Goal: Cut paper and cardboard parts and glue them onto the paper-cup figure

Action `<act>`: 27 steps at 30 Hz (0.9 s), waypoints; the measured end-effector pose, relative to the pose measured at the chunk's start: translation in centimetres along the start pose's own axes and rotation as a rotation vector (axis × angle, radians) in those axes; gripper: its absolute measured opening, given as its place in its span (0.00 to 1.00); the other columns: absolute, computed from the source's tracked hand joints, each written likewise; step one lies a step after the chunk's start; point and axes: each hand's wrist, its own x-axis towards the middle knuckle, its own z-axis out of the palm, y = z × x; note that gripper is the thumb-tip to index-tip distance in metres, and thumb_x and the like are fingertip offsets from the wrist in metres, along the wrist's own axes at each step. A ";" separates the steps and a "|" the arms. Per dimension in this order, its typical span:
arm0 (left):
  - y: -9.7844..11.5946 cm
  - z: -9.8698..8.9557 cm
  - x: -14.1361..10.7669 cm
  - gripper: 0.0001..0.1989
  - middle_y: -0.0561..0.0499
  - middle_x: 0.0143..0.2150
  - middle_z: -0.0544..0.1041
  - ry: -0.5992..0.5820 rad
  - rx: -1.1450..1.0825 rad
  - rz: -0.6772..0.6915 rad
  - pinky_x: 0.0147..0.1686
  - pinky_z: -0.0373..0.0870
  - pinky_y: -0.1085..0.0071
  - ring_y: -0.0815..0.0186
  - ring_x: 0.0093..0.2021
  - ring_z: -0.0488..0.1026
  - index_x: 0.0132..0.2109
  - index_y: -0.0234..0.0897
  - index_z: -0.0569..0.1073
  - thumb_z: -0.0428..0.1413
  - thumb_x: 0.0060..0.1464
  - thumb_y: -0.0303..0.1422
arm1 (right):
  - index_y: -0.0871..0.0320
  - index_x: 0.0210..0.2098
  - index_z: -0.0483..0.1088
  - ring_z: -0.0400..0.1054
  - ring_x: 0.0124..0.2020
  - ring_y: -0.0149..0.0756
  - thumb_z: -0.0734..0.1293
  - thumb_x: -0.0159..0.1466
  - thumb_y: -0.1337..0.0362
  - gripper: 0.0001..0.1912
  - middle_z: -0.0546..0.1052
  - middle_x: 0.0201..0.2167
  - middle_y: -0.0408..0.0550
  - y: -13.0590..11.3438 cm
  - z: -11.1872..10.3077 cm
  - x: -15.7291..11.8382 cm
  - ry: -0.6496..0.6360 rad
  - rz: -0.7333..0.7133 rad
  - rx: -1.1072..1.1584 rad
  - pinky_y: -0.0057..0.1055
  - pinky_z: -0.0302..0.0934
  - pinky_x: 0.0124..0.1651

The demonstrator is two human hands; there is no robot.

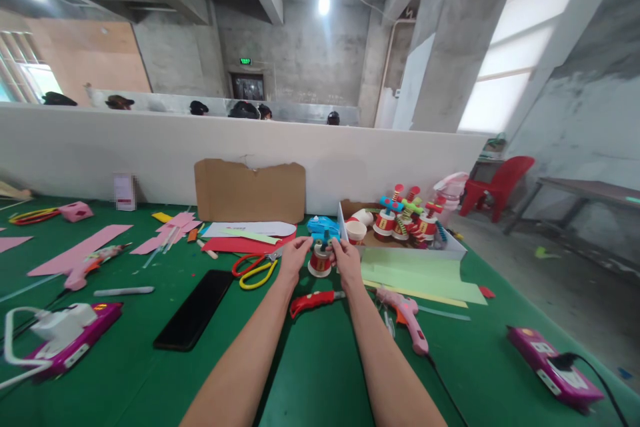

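Between my hands is an upside-down paper cup toy, red with a white rim and a blue piece on top. My left hand has its fingers closed at the left end of the blue piece. On the opposite side, the closed fingers of my right hand pinch the toy near its top. The fingertips partly hide what they grip. Just in front of the toy lies a red utility knife. Scissors with red and yellow handles rest left of my left hand.
A white box at right holds several similar cup toys. Pink glue guns lie on both sides. A black phone, purple power strips, coloured paper and a cardboard piece surround the work area on the green table.
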 end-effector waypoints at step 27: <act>-2.0 -0.5 0.9 0.13 0.49 0.27 0.77 0.108 0.208 0.153 0.34 0.68 0.69 0.64 0.29 0.72 0.33 0.34 0.77 0.54 0.48 0.39 | 0.58 0.27 0.68 0.58 0.15 0.24 0.68 0.48 0.54 0.14 0.74 0.20 0.41 -0.2 -0.1 0.0 0.079 -0.014 0.062 0.22 0.51 0.16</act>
